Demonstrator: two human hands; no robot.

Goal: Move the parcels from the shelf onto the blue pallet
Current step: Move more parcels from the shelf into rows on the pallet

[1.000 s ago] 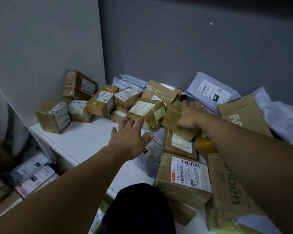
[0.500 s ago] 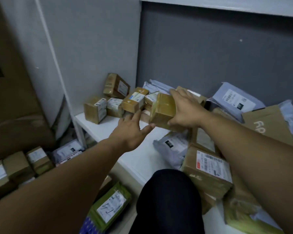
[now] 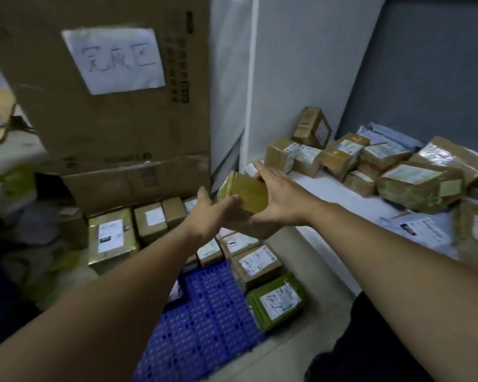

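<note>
The tall cardboard carton (image 3: pixel 116 86) with the handwritten paper sign stands at the back of your drop zone, so it limits how far you can push anything. To your right, the white shelf (image 3: pixel 329 199) carries a heap of shelf parcels (image 3: pixel 420 186), which suggests the job is nowhere near done. Below you, the blue pallet (image 3: pixel 204 312) has bare grid on its near side. The pallet parcels (image 3: pixel 255 264) are packed along its far and right edges, and a green parcel (image 3: pixel 276 300) lies nearest you.

You are in the carrying step. The brown taped parcel (image 3: pixel 244 193) is off the shelf, in the air just past the shelf's left end and above the boxes already set down. Your right hand (image 3: pixel 282 202) has its grip closed round the parcel's right end, with the fingers running along the far edge. Your left hand (image 3: pixel 207 216) has its grip spread, with the fingers laid against the near left face and the thumb lifted clear.

The next move calls for lowering it onto bare blue grid or into a gap beside the row. Keep it level and set it flat, so it doesn't tip onto its neighbours.
</note>
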